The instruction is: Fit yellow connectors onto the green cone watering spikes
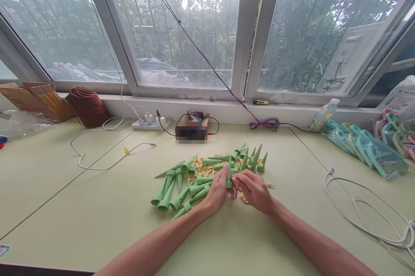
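Near the middle of the table, my left hand (218,191) is closed around a green plastic watering spike (229,174), tip pointing up. My right hand (256,189) pinches at the spike's right side; a small pale yellow piece (235,177) shows at its fingertips, partly hidden. Several green spikes (165,189) lie to the left of my hands, capped ends mostly toward me. Behind them is a scatter of small yellow valve pieces (210,173). More spikes stand upright (256,157) beyond my right hand, some with yellow pieces on them. Other yellow pieces (244,198) lie under my right hand.
A power strip (151,123) and a small device (191,133) with cables sit along the window sill. Coiled wires (269,124), a bottle (324,113) and teal plastic clips (366,146) are at the right. A white cable (353,219) loops nearer. A brown bag (87,107) stands left.
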